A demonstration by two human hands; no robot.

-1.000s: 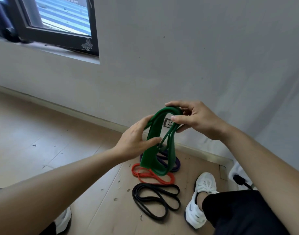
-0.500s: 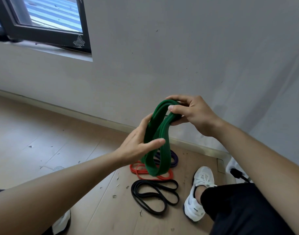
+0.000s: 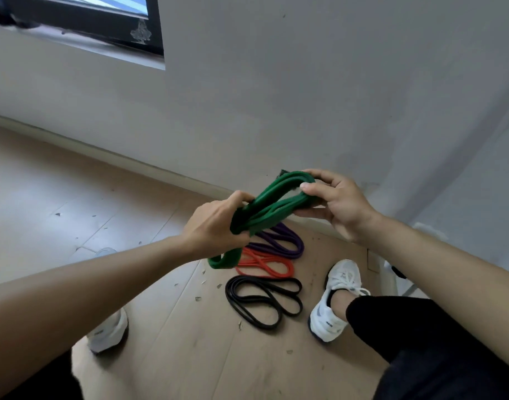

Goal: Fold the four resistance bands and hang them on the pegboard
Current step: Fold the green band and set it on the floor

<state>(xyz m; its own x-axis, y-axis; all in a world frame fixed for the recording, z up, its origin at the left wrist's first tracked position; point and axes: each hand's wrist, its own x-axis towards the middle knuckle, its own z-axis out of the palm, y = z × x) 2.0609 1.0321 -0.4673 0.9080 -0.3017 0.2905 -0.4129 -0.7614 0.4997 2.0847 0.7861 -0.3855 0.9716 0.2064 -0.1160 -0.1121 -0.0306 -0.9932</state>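
Green band [image 3: 272, 204], folded into layered loops, gripped by both hands.

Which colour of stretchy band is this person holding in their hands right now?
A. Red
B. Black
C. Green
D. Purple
C: the left hand and the right hand both grip the green band, while the purple band, the red band and the black band lie on the floor.
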